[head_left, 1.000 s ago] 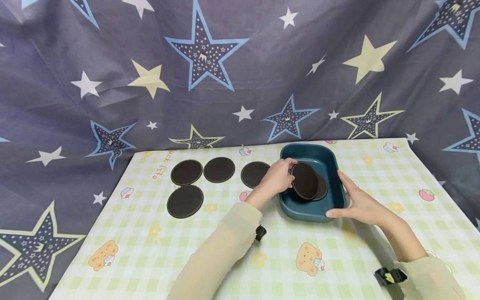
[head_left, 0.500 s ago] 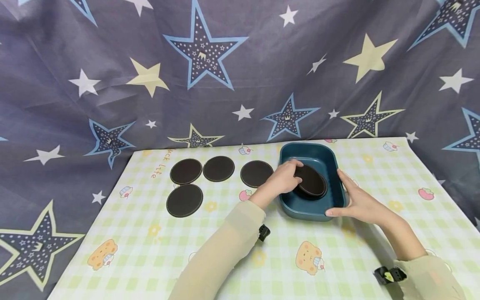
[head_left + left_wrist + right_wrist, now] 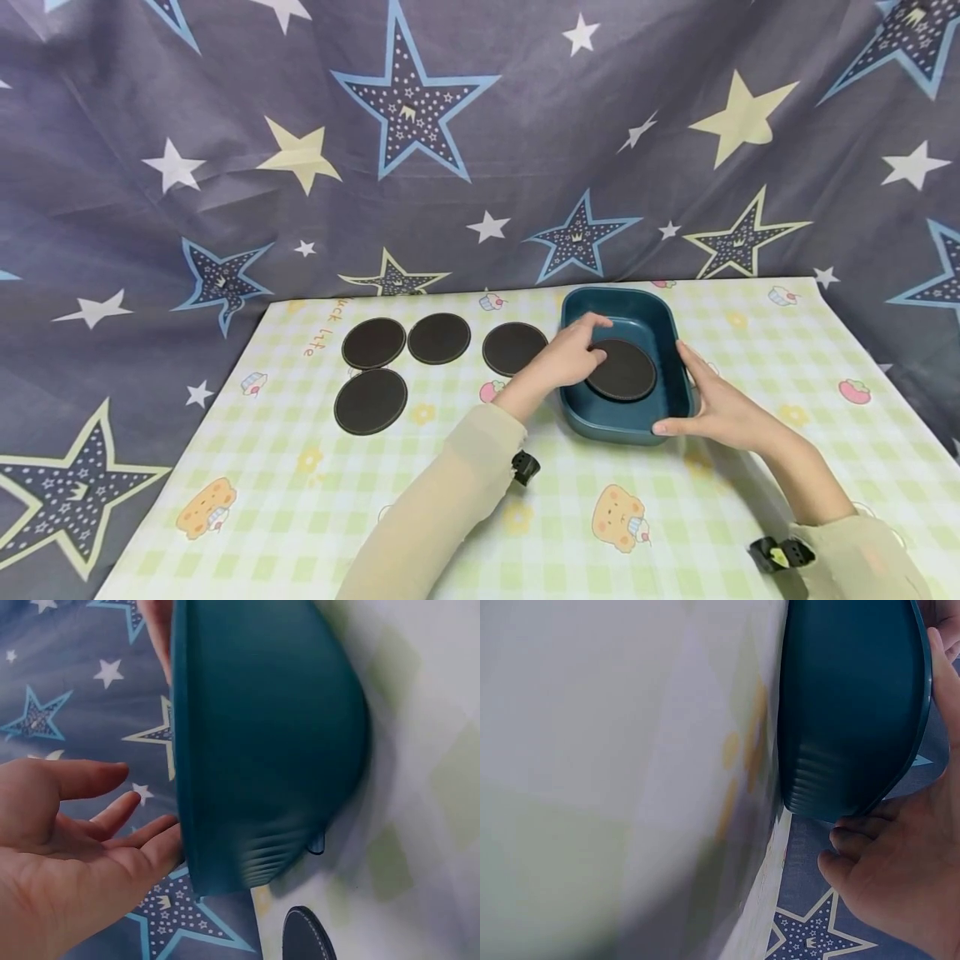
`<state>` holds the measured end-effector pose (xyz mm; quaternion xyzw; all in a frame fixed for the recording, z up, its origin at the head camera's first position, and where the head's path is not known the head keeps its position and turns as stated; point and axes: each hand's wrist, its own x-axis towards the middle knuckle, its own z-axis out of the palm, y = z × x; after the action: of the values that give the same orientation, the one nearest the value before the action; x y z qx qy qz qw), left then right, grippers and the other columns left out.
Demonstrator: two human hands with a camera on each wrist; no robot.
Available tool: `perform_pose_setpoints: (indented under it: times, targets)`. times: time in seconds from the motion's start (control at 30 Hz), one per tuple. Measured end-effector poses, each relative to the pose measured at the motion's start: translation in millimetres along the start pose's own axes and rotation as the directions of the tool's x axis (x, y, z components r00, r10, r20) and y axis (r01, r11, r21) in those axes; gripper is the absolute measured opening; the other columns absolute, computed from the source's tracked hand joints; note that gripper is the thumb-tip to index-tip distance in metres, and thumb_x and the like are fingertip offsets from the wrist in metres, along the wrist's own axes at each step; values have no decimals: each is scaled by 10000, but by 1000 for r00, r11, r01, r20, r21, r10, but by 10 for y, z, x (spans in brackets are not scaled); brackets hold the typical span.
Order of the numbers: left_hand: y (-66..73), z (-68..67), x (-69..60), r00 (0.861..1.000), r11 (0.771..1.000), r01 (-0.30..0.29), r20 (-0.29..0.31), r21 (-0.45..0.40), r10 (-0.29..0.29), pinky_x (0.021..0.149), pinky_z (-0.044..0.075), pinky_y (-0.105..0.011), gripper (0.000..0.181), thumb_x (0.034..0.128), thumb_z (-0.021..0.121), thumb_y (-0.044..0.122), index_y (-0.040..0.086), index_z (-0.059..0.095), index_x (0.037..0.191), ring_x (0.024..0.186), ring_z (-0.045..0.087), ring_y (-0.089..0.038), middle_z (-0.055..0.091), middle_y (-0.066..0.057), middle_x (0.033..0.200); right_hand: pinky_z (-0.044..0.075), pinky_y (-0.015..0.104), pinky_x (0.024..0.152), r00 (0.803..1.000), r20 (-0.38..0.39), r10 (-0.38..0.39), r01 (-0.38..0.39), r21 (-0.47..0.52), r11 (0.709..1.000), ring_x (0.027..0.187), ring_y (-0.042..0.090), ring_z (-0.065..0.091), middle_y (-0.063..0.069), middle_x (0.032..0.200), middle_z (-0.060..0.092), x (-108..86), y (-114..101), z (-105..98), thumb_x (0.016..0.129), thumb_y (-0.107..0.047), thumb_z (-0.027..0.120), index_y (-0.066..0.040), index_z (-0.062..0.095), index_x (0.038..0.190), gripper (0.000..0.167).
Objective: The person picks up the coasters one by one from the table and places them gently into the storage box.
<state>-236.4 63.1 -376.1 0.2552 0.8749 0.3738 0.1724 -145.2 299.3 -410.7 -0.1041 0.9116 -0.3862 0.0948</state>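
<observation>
A teal plastic box [image 3: 617,422] stands at the right of the table. A round black coaster [image 3: 624,372] lies on its floor; whether another lies under it is hidden. My left hand [image 3: 567,354] hovers over the box's left side, fingers loosely extended and holding nothing. In the left wrist view, that hand [image 3: 82,847] has its lower fingertips by the box's rim [image 3: 182,750]. With thumb at the near corner and fingers along the right wall, my right hand [image 3: 723,410] grips the box. In the right wrist view its fingers [image 3: 851,844] bend against the box wall [image 3: 847,712].
To the left on the checked tablecloth [image 3: 285,467] lie several more coasters: a near one [image 3: 371,402], a far-left one [image 3: 373,342], a far-middle one [image 3: 438,338] and one [image 3: 513,348] beside my left wrist. A star-patterned curtain [image 3: 480,125] hangs behind.
My left hand has lowered a tilted coaster into the box and let it go, so it lies flat covering the one there before. My right hand has stayed on the box.
</observation>
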Motion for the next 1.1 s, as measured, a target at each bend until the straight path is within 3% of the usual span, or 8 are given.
perform_pose_setpoints:
  times: [0.2,0.4,0.63,0.93,1.1]
  targets:
    - [13,-91,-78,1000,992,-21,10,-124,23,1151,447,-377,482,1029,543,147,146,404,1490,1401,481,-298,391,-58,1586,205,786,1098,1000,3,-2,2,6,1000,1487,560,49,281,1652,-53,3,10,3,807,-329,825,-48,-108,1590,1250]
    - [14,-157,-146,998,983,-57,9,-172,59,1163,434,-343,504,1013,578,168,143,407,1487,1411,467,-300,412,-56,1571,199,789,1095,1000,0,-4,4,5,1000,1486,563,48,290,1648,-49,2,3,3,806,-321,825,-39,-106,1588,1249]
    - [-31,-211,-209,995,971,-99,-7,-218,99,1180,416,-380,526,998,609,175,113,422,1486,1412,464,-304,442,-62,1550,204,786,1095,1000,-7,-6,6,0,1000,1483,565,63,294,1648,-31,-1,2,3,798,-324,832,-37,-99,1589,1255]
    - [-89,-272,-296,995,957,-98,-10,-274,99,1169,430,-364,529,999,610,166,103,419,1488,1417,457,-315,445,-65,1550,201,779,1105,1000,-14,-11,11,-9,1000,1488,555,64,294,1648,-17,5,25,6,786,-334,840,-33,-86,1591,1264]
    - [-153,-301,-343,994,945,-112,-20,-307,111,1193,394,-439,576,996,610,161,125,375,1521,1418,447,-349,449,-85,1548,198,773,1112,1000,-19,-19,19,-11,1000,1491,551,62,294,1648,-16,1,19,1,779,-339,846,-24,-77,1591,1269]
